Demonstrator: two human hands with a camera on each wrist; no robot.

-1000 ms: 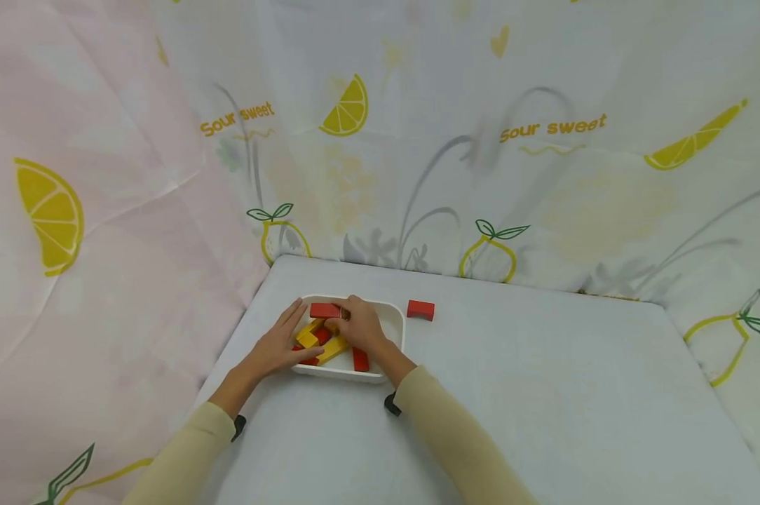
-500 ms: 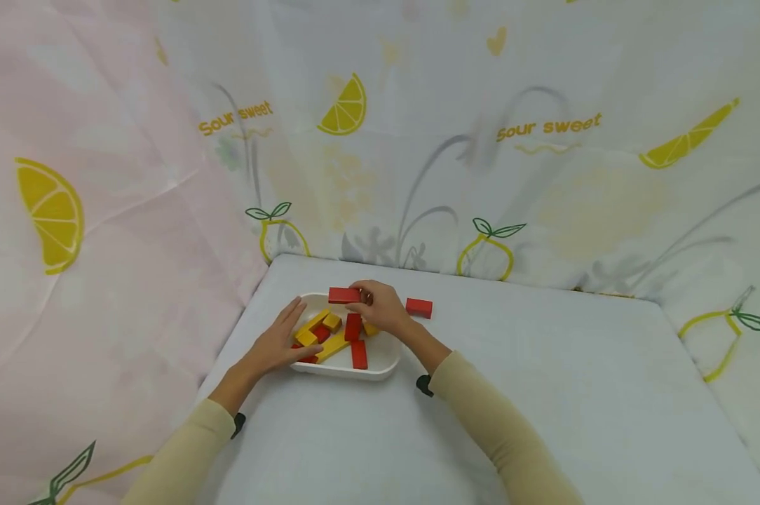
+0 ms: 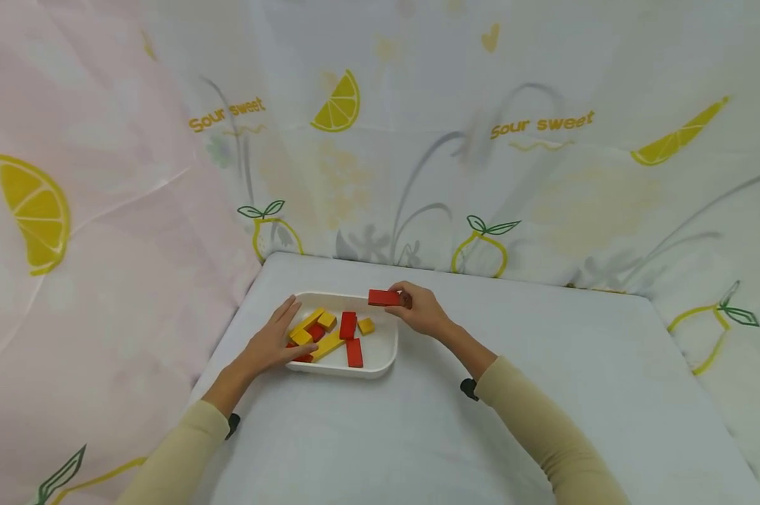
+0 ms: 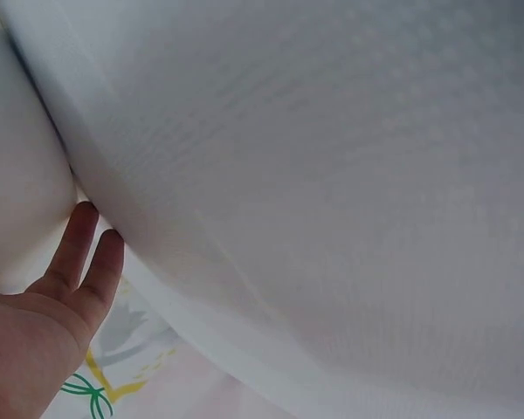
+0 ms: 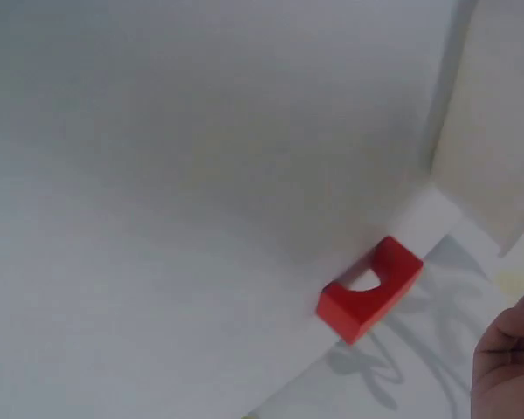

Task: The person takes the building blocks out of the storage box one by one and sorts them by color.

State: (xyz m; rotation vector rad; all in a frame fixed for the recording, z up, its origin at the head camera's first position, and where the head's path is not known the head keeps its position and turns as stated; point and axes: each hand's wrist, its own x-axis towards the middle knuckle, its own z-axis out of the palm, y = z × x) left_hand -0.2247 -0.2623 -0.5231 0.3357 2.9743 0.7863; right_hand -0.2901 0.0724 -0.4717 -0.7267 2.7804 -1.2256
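Observation:
In the head view, my right hand pinches a red rectangular block by its right end, above the back right corner of a white tray. My left hand rests at the tray's left side with fingers extended, its thumb reaching over the front left rim. Yellow blocks and red blocks lie jumbled in the tray, mostly to the left. A red arch block stands on the table in the right wrist view; in the head view my right hand hides it.
The white-covered table stretches right and forward of the tray. Pale cloth printed with lemons hangs along its back and left side, close behind the tray.
My right hand has lifted the red rectangular block from inside the tray and carried it rightward to the back right rim. My left hand has kept its place at the tray.

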